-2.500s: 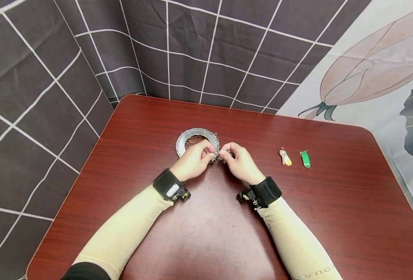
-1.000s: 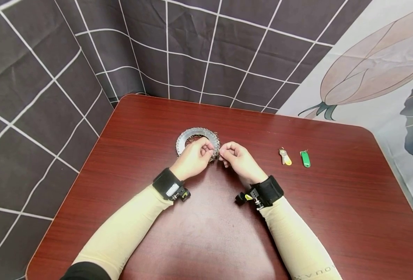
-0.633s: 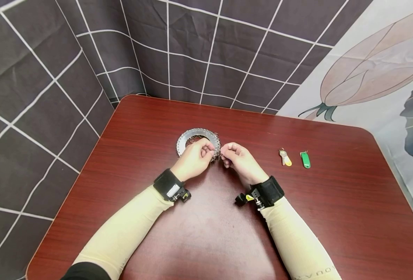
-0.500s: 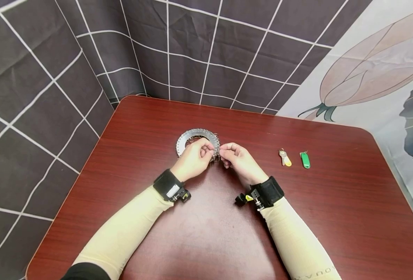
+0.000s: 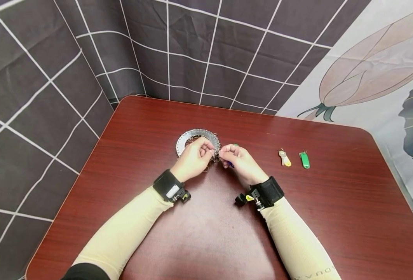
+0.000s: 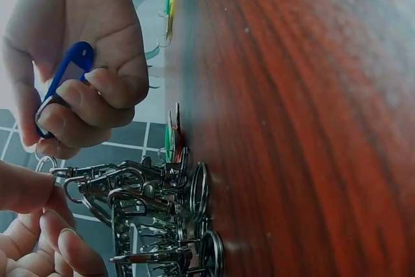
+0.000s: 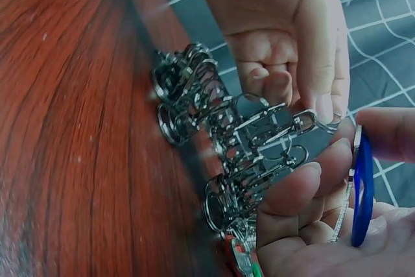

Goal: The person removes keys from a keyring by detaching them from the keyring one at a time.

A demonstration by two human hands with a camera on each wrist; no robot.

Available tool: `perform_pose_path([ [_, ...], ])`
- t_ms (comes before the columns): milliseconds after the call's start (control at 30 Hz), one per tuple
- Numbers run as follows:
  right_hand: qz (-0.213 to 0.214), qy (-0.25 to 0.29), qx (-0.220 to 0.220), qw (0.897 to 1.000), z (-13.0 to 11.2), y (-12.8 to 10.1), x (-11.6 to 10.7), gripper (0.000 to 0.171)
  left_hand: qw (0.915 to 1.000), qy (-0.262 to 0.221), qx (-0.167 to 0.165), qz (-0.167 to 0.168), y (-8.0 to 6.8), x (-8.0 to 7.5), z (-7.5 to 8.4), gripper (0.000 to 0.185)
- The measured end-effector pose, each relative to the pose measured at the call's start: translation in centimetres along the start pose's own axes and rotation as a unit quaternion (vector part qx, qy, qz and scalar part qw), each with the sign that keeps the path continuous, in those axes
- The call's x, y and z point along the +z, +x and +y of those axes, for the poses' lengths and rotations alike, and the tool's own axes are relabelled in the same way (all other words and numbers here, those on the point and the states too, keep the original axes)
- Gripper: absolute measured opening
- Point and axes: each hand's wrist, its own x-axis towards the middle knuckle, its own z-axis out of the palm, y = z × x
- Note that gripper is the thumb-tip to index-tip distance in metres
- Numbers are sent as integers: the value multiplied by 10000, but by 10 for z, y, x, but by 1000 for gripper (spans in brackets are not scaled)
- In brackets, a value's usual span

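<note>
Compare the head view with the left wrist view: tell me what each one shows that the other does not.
Only the head view shows the whole red-brown table, the flat metal ring disc, both sleeves with wrist straps, and the grid-patterned backdrop. Only the left wrist view shows up close the blue key tag that the right hand grips, and the bunch of metal clasps resting on the table. Both show the left hand pinching a clasp, and the yellow tag and green tag lying apart.
</note>
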Motion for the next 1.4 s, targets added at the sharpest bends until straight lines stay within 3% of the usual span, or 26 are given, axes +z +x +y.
perform_pose_path([
  [200, -78, 411, 166, 9990, 1, 0, -2, 5, 10000, -45, 77, 2, -1, -2, 1, 6],
  [600, 22, 416, 98, 9991, -1, 0, -1, 10, 9992, -3, 234, -309, -2, -3, 2, 4],
  [833, 83, 384, 125, 9991, -1, 0, -1, 8, 9977, 250, -12, -629, -1, -4, 2, 10],
  [967, 150, 322, 85, 9993, 0, 0, -1, 7, 9970, 358, 15, -693, -1, -4, 2, 7],
  [1167, 270, 2, -2, 9996, 1, 1, 0, 8, 9977, 460, 29, -498, -1, -1, 1, 6],
  [1400, 83, -157, -10, 9998, 1, 1, 1, 12, 9992, 379, 61, -130, 0, 1, 0, 5],
])
